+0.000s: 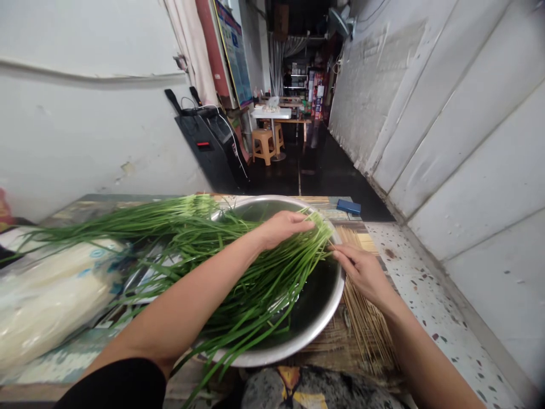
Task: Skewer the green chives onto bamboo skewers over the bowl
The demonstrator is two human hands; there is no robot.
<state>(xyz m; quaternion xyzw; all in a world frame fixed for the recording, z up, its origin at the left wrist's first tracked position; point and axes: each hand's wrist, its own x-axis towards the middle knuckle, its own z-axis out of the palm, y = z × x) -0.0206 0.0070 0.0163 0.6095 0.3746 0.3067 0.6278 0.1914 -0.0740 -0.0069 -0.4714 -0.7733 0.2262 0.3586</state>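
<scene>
A large bunch of green garlic chives (264, 278) lies across a wide steel basin (315, 326), its pale cut ends toward the right rim. My left hand (286, 228) is closed over the chives close to those ends. At the right rim, my right hand (361, 271) pinches a thin bamboo skewer beside the stems; most of it is hidden by the fingers. Many loose bamboo skewers (369, 324) lie under and beside my right hand. A second bundle of chives (170, 213) rests on the table behind the basin, to the left.
A clear plastic bag with pale contents (59, 295) sits on the table (46, 363) at left. A small blue box (348, 207) lies at the far right corner. Beyond are a black speaker-like case (213, 145), a stool (263, 145) and a white table (271, 113).
</scene>
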